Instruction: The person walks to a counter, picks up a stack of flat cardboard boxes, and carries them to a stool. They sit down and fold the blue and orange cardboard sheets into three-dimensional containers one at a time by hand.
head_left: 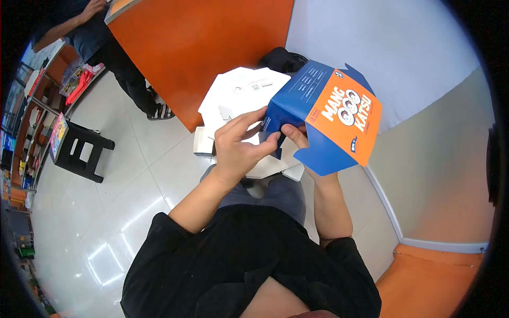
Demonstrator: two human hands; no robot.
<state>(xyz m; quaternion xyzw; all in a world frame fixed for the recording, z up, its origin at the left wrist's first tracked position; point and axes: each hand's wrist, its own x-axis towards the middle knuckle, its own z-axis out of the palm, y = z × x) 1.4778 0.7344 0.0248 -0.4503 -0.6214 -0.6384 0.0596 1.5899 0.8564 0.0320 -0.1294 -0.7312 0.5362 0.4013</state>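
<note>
A blue and orange cardboard box [343, 114] printed "MANG KATSU" is held up in front of me, tilted, with several blue flaps sticking out. My left hand [238, 146] is at the box's left side, its thumb and fingers closed around the edge of a dark blue flap. On the right, my right hand [302, 140] grips the lower part of the box, its thumb on the inner side and its other fingers mostly hidden behind the card. Behind my left hand lie white flat cardboard pieces [233, 93] with small print.
An orange counter panel [201, 53] stands ahead, a black bag [283, 59] beside it. At the left are a black stool [82, 148], shelves with goods [40, 116] and a standing person [122, 66]. A white box [203, 142] sits below the white card.
</note>
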